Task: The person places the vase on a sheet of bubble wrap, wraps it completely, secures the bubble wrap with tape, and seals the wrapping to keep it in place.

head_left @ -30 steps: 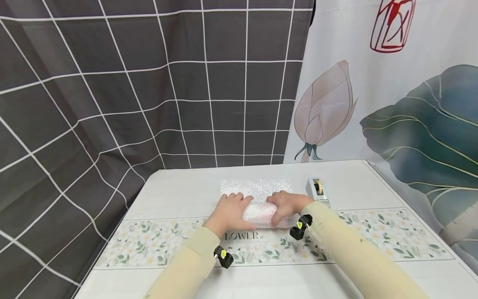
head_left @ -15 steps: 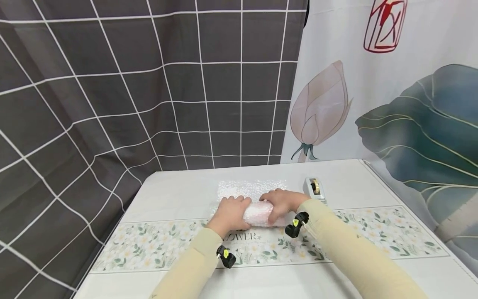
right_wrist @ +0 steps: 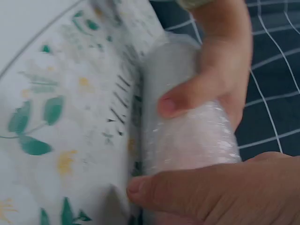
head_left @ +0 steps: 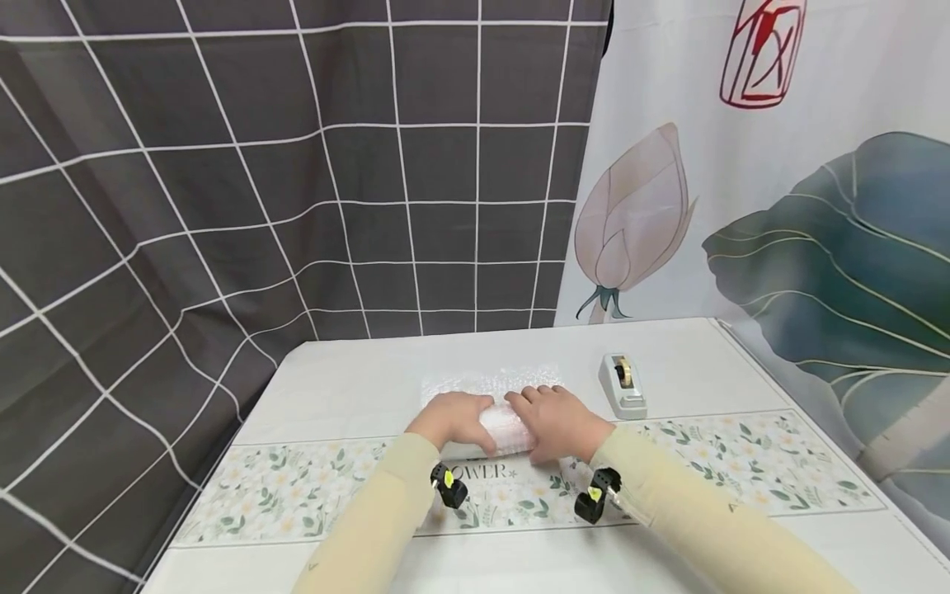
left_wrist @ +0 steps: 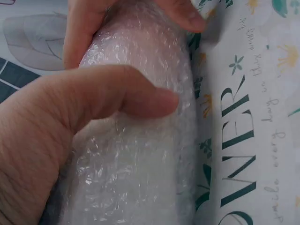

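A roll of bubble wrap (head_left: 505, 431) with something pinkish inside lies across the table, held by both hands. My left hand (head_left: 454, 418) grips its left part. In the left wrist view the left thumb (left_wrist: 140, 96) lies over the top of the roll (left_wrist: 131, 173), and the other fingers are hidden. My right hand (head_left: 560, 422) curves round the right end, its thumb (right_wrist: 159, 187) on the near side in the right wrist view. Behind the hands, a flat stretch of bubble wrap (head_left: 486, 382) spreads on the table. The wrapped item's kind is hidden.
A white tape dispenser (head_left: 623, 388) with a roll of yellowish tape stands right of the hands. The white table cover (head_left: 356, 379) has a printed floral band (head_left: 297, 487). A dark checked curtain (head_left: 438, 231) and a white printed curtain (head_left: 668, 289) hang behind.
My right hand has moved closer to the left, covering more of the roll's right end. The left hand has turned inward. Less flat bubble wrap shows behind, and the tape dispenser is more fully visible.
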`<state>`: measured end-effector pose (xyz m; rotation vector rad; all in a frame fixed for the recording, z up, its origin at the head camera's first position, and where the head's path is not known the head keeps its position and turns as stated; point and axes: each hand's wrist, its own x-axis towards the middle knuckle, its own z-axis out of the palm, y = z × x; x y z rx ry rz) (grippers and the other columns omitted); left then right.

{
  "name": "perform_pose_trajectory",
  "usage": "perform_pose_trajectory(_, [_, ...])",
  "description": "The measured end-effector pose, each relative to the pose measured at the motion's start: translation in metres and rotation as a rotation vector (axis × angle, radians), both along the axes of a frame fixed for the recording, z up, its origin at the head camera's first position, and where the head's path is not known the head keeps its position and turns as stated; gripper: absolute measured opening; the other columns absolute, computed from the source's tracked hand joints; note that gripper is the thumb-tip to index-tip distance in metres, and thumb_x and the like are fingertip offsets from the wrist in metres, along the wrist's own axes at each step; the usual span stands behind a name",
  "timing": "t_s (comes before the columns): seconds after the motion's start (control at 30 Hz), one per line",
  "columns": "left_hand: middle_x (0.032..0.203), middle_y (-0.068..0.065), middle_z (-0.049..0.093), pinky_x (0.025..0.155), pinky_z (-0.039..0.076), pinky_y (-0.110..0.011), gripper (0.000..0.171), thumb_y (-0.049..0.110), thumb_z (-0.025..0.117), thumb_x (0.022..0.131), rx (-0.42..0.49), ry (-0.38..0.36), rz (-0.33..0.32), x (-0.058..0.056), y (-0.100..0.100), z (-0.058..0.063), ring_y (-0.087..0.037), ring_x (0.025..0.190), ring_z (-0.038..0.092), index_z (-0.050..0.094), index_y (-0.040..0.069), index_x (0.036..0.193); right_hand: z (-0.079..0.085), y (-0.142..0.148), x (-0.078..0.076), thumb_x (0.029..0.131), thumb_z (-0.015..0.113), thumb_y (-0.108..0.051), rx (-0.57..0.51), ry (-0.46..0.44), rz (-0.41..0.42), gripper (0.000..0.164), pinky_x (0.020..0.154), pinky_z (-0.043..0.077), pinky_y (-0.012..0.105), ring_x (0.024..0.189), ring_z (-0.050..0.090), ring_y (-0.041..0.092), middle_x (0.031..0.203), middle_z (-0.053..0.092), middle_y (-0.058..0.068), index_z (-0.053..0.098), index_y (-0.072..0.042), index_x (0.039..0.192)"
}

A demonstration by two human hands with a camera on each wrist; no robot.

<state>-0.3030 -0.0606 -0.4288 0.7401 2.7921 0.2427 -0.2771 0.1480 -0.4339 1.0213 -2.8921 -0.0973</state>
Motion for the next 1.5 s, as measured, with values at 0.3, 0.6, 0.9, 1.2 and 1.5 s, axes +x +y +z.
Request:
perform_pose_trajectory(0.3, [0.115, 0.006, 0.069, 0.095, 0.05, -0.037, 0.085, 0.045, 0.081, 0.062, 0.079, -0.203, 0.049, -0.003, -0.001, 0.004, -0.013, 0.096, 0.061, 0.06, 0.017, 0.139, -0.013, 0.002, -0.002, 0.061, 0.087, -0.034, -0.029, 0.153, 0.076, 0.073, 0.082, 0.055, 0.046, 0.093, 0.064, 0.028, 0.102, 0.062, 0.007, 0.055, -0.011, 0.123])
perform_pose_trajectory(0.6, [0.113, 0.005, 0.07, 0.093, 0.051, -0.039, 0.082, 0.051, 0.081, 0.063, 0.035, -0.157, 0.044, -0.001, -0.003, 0.001, -0.014, 0.097, 0.063, 0.061, 0.017, 0.135, -0.013, 0.0, -0.009, 0.056, 0.085, -0.027, -0.057, 0.091, 0.114, 0.068, 0.077, 0.056, 0.041, 0.085, 0.062, 0.023, 0.096, 0.062, 0.003, 0.056, -0.012, 0.116])
perform_pose_trajectory(0.9, [0.125, -0.003, 0.067, 0.093, 0.052, -0.046, 0.09, 0.068, 0.075, 0.069, -0.008, 0.003, 0.011, 0.002, -0.017, 0.0, -0.023, 0.109, 0.064, 0.057, 0.018, 0.141, -0.003, -0.005, -0.021, 0.051, 0.086, -0.029, -0.063, -0.096, 0.036, 0.067, 0.068, 0.053, 0.034, 0.074, 0.059, 0.015, 0.086, 0.061, -0.005, 0.055, -0.016, 0.109])
perform_pose_trajectory(1.2, [0.135, -0.006, 0.061, 0.105, 0.043, -0.053, 0.095, 0.07, 0.077, 0.067, -0.043, 0.232, -0.062, 0.016, -0.018, -0.004, -0.03, 0.124, 0.056, 0.054, 0.021, 0.144, 0.004, -0.005, -0.032, 0.051, 0.086, -0.03, -0.102, -0.41, -0.082, 0.065, 0.073, 0.053, 0.034, 0.075, 0.059, 0.012, 0.082, 0.062, -0.009, 0.057, -0.017, 0.108])
perform_pose_trajectory(1.5, [0.123, -0.003, 0.064, 0.1, 0.047, -0.048, 0.093, 0.062, 0.084, 0.063, -0.118, 0.397, -0.077, 0.019, 0.0, -0.016, -0.026, 0.112, 0.061, 0.053, 0.021, 0.14, 0.003, -0.006, -0.04, 0.051, 0.081, -0.022, -0.225, -0.641, -0.154, 0.069, 0.083, 0.052, 0.036, 0.086, 0.059, 0.015, 0.093, 0.064, -0.006, 0.061, -0.012, 0.117])
